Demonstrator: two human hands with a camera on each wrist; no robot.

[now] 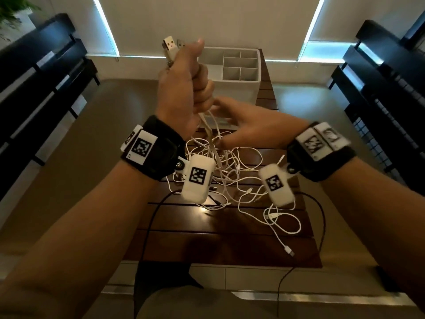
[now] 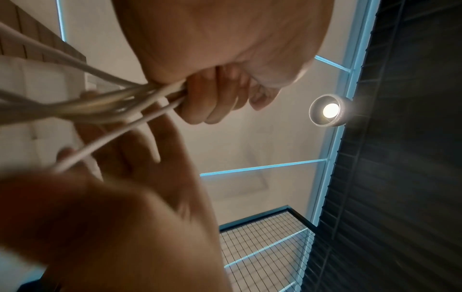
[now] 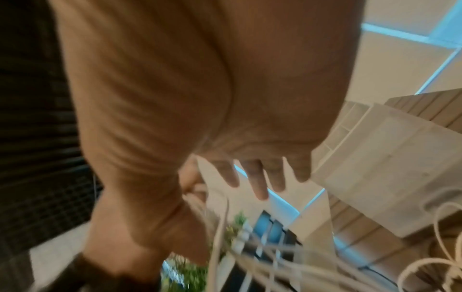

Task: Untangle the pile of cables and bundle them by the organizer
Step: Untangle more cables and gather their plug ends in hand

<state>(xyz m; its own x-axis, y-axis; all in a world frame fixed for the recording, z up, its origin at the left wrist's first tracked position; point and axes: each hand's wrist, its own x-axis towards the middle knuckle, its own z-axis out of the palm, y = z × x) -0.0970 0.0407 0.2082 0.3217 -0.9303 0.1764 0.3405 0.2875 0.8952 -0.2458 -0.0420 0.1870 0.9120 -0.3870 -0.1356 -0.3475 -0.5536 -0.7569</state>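
My left hand (image 1: 195, 72) is raised above the table and grips a bunch of white cables (image 2: 105, 102) in its fist. USB plugs (image 1: 171, 46) stick out above the thumb. The strands hang down into a tangled pile of white cables (image 1: 232, 176) on the dark wooden table (image 1: 207, 240). My right hand (image 1: 223, 118) is just below the left fist, fingers (image 3: 257, 181) straight and spread beside the hanging strands; it grips nothing. A white organizer (image 1: 239, 65) with several compartments stands behind both hands, at the table's far end.
One loose white cable end with a plug (image 1: 290, 251) lies near the front right of the table. Thin black wires (image 1: 149, 226) trail over the front edge. Dark slatted shelving (image 1: 391, 88) flanks the narrow table on both sides.
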